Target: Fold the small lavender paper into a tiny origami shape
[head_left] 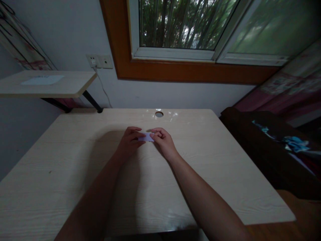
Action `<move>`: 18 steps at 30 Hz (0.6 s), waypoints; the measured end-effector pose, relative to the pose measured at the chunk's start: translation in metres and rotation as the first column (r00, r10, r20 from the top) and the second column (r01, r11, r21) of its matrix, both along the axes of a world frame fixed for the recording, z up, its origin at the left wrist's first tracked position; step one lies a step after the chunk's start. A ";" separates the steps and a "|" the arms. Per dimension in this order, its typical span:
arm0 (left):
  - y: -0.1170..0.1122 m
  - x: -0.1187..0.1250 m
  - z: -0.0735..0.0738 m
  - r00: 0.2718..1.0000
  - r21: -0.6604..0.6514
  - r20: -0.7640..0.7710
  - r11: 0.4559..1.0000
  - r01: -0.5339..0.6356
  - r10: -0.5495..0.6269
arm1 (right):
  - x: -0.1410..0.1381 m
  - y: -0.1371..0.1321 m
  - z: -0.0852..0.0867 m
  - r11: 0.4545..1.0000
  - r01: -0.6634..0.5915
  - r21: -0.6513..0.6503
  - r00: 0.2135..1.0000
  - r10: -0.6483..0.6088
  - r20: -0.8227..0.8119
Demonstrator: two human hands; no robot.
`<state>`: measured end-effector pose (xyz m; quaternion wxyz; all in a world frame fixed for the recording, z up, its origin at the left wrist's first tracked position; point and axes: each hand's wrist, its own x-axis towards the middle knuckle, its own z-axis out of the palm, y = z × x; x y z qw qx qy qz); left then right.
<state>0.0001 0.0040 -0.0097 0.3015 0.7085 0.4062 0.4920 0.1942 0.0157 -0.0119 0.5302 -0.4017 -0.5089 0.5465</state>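
A small piece of pale purple paper (147, 137) is between my two hands, over the far middle part of the wooden desk (213, 167). My left hand (130, 138) has its fingers on the paper's left end. At the right end, my right hand (162, 138) pinches the paper with the thumb on top and the other fingers curled. Part of the paper is hidden under my fingers. Whether it is folded I cannot tell.
Behind my hands is a round cable hole (159, 114) in the desk. A raised shelf (75, 87) with a white sheet (42, 80) stands at the back left, near a wall socket (99, 61) with a cord. A window (185, 30) is behind; dark furniture (271, 147) stands to the right.
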 end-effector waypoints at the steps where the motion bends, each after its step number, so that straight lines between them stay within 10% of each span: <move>1: 0.000 0.000 0.000 1.000 0.011 -0.004 1.000 -0.002 0.002 | 0.000 -0.001 0.002 1.000 -0.007 0.000 1.000 0.007 0.014; 18: -0.004 0.002 0.000 0.992 -0.303 0.004 0.945 -0.122 0.130 | 0.001 -0.006 0.009 0.975 -0.064 0.215 0.938 -0.015 0.346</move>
